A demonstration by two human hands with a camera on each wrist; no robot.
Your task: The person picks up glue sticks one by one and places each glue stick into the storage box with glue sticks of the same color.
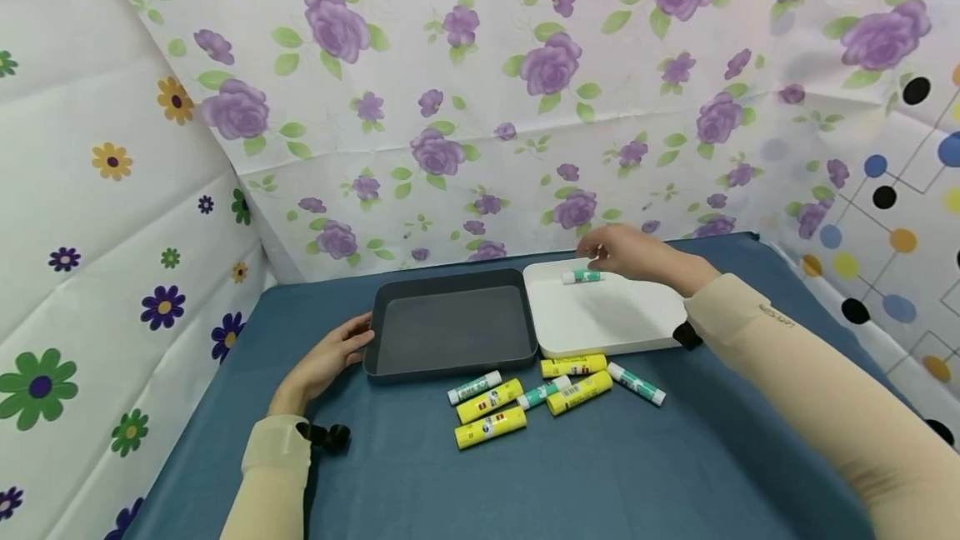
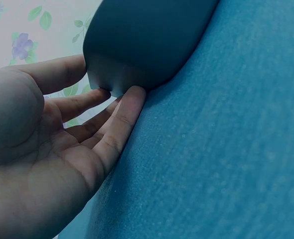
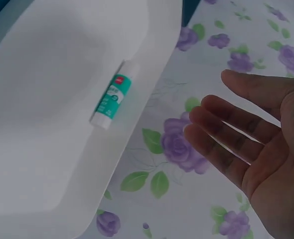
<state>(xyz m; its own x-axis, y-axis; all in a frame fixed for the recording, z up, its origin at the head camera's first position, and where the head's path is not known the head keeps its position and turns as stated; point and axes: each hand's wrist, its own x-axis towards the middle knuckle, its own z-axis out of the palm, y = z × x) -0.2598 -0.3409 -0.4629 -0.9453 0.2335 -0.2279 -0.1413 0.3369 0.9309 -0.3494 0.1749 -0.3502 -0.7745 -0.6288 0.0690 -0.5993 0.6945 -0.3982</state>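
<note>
One glue stick (image 3: 113, 97) lies near parted right fingers (image 3: 231, 113); left fingers (image 2: 127, 107) touch a tray (image 2: 137, 40).

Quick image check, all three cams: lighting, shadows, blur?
Head: bright, mostly sharp, soft shadows in the white tray and on the blue cloth. Left wrist: dimmer, strong blue cast, floral sheet washed out. Right wrist: dim, slightly soft on the glue stick label.
</note>
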